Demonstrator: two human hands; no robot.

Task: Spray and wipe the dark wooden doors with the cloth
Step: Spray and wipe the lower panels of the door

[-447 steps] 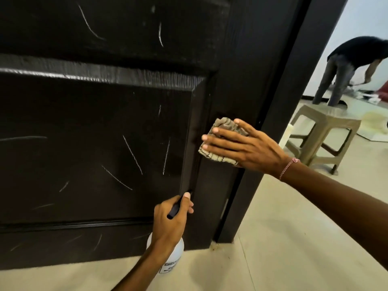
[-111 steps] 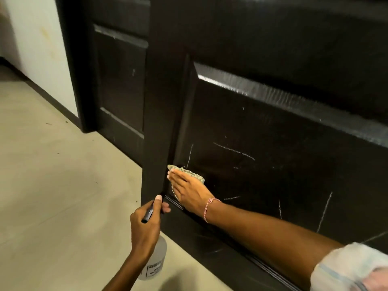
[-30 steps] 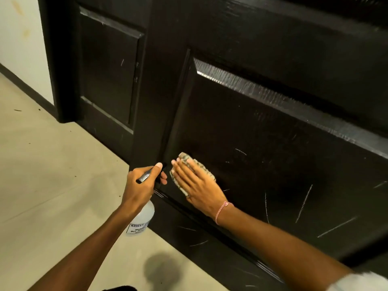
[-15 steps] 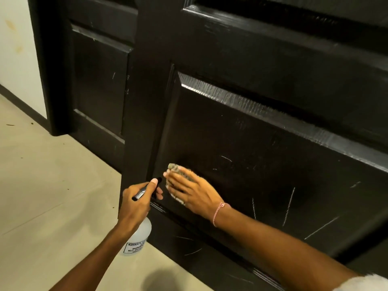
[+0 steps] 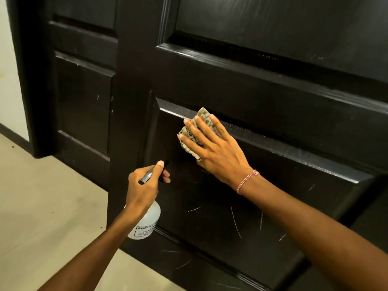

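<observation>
Though partly covered by the wrist, reads "KISSA'S" on top line of spray bottle (image 5: 149, 219) label; lower lines too small to read. Held upright in left hand (image 5: 142, 187), fingers curled round the black trigger head, thumb on top, near the lower panel of the dark door (image 5: 273, 91), above the floor (image 5: 42, 206). Pressed flat by right hand (image 5: 214, 152), fingers straight and spread: patterned cloth (image 5: 203, 114), at the panel's top left edge. Pink thread bracelet (image 5: 247, 181) on right wrist. Versus half a second ago: cloth and right hand up from lower left corner to top edge. White scratches (image 5: 236, 222) lower on panel.
</observation>
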